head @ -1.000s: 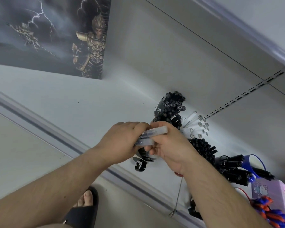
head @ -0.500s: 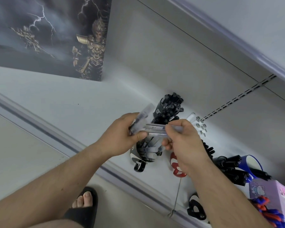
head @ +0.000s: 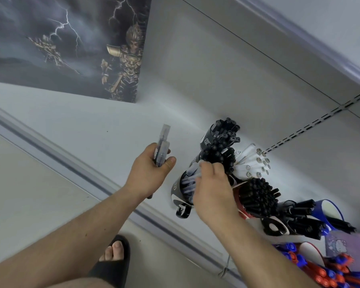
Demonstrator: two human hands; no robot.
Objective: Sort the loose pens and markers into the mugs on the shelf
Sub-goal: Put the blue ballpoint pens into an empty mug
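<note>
Clear-capped pens (head: 162,148) stand bunched in the left hand (head: 152,173), fingers and thumb curled round their barrels above the white shelf (head: 75,121). Motion blur smears the one translucent pen (head: 192,170) pinched in the right hand (head: 212,190), whose fingertips are hard to make out, over the black-and-white mug (head: 180,194). That hand hides part of the mug's mouth. Black pens (head: 258,196) fill neighbouring mugs.
</note>
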